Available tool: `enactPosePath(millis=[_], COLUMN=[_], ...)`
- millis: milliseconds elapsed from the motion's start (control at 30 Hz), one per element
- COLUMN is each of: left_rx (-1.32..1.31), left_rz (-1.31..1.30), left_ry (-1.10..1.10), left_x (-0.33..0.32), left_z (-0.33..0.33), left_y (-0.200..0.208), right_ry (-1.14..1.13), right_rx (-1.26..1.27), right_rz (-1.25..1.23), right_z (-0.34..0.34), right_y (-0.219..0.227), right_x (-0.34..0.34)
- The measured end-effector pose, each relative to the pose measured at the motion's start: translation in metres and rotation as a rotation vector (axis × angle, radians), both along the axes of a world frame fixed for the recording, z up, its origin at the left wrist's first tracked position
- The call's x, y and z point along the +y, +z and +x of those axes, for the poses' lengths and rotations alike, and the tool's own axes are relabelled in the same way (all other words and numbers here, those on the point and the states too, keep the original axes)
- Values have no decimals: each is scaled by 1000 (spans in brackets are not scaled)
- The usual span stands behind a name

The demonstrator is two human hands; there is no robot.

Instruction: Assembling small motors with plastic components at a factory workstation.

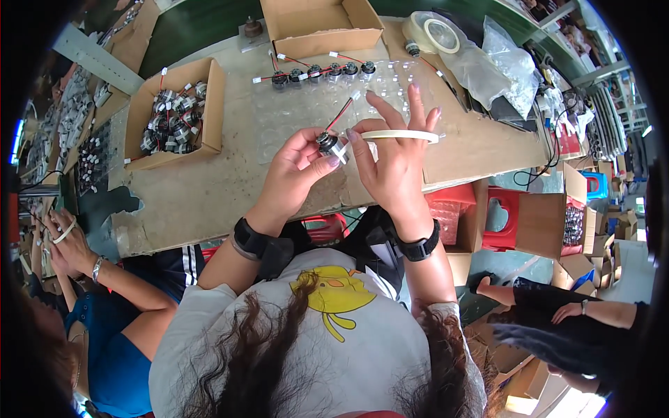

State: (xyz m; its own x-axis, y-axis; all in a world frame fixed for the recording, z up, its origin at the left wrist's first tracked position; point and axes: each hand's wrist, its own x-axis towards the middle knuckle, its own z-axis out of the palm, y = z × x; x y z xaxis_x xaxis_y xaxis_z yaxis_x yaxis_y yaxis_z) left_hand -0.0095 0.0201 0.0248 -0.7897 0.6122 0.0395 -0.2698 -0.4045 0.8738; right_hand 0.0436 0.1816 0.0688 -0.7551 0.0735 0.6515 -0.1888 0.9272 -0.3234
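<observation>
grey shirt (293,334) lower centre | left hand (296,171) pinches small motor (330,146) mid-frame | right hand (397,164) half-spread, tape ring (401,134) on fingers | risk: wire leads (341,111) snag, motor slips onto clear tray (306,104)

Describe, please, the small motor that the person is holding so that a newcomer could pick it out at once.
Start at the worn wooden workbench and find the clear plastic tray at its middle. Just in front of it, the left hand and right hand meet around a small motor with red and black leads. Unlike the motors lined up in the tray, it is lifted off the bench.
</observation>
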Motion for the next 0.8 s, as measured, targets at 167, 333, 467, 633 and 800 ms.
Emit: enactPosePath(millis=[167,333,467,633,800], left_rx=[-30,-60,-140,-138,-54], left_rz=[38,40,78,-7,10], left_ry=[21,28,-15,-5,-5], left_x=[2,5,1,-5,-5], left_z=[2,5,4,6,5], left_y=[-4,-4,7,9,3], right_ry=[-4,221,369,107,-49], right_rx=[-16,-161,-433,-57,61], right_rz=[-11,-455,-1373,-247,-29], right_z=[0,-5,2,4,4], right_y=[-6,-20,-11,-3,-1], right_x=[-8,0,13,9,2])
